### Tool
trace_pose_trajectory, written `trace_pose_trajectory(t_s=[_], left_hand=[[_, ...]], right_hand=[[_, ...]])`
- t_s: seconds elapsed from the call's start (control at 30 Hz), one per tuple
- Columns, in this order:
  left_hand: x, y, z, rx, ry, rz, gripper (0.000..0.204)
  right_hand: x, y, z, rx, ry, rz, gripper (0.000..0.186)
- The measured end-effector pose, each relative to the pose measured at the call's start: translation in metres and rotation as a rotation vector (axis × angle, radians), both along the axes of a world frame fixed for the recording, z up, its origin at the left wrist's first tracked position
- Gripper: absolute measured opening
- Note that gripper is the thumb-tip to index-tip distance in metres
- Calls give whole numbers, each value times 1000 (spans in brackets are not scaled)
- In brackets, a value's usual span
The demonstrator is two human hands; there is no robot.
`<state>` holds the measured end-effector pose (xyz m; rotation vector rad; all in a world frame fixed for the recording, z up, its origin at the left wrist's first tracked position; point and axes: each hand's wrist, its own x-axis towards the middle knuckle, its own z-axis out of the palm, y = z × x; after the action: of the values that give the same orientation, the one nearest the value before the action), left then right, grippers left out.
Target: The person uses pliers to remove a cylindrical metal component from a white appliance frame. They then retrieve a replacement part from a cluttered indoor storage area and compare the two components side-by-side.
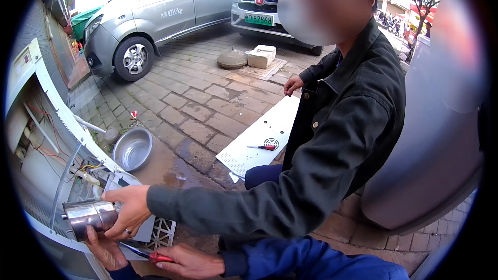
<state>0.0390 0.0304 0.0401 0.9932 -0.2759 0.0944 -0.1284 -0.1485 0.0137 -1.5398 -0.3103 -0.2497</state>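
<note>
At the near left, a white cabinet (61, 110) stands with its front open, its edge slanting from the far left toward the near middle. The metal cylinder (92, 217) lies crosswise in front of this opening, near the cabinet's lower edge. The left hand (106, 253) is below the cylinder, thumb upright against its near side; the other fingers are partly hidden, so how far they close cannot be told. The right hand (191, 261), to the right, is closed around the red handle of a screwdriver (155, 257); the shaft points left, toward the left hand. A co-worker's hand (134, 211) reaches in from the right and grips the right end of the cylinder, thumb above and fingers below. The co-worker's dark sleeve (207, 210) spans the space above the right hand and limits room on the far side. A pale grid (163, 233) lies between sleeve and right hand. Farther off, a grey basin (133, 150) sits just beside the cabinet. Paving (171, 109) extends between the basin and a white panel (246, 137) to the right, on which a second screwdriver (267, 148) rests.
</note>
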Motion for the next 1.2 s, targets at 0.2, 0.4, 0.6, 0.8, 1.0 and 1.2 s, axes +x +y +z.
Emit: trace_pose_trajectory(t_s=[0.2,0.4,0.6,0.8,1.0,1.2], left_hand=[[17,16,-6,26,95,37,66],[33,19,-19,-44,160,38,57],[14,-3,-18,-122,152,17,38],[-3,-10,1,46,-36,84,50],[-10,-6,10,129,-161,176,54],[-2,-5,-3,139,-113,231,48]], right_hand=[[8,-8,-20,2,6,0,22],[2,-22,-15,44,25,-5,23],[2,-24,-1,28,150,-21,21],[4,-24,6,164,407,59,20],[1,-23,7,242,424,47,16],[5,-34,3,237,378,-10,16]])
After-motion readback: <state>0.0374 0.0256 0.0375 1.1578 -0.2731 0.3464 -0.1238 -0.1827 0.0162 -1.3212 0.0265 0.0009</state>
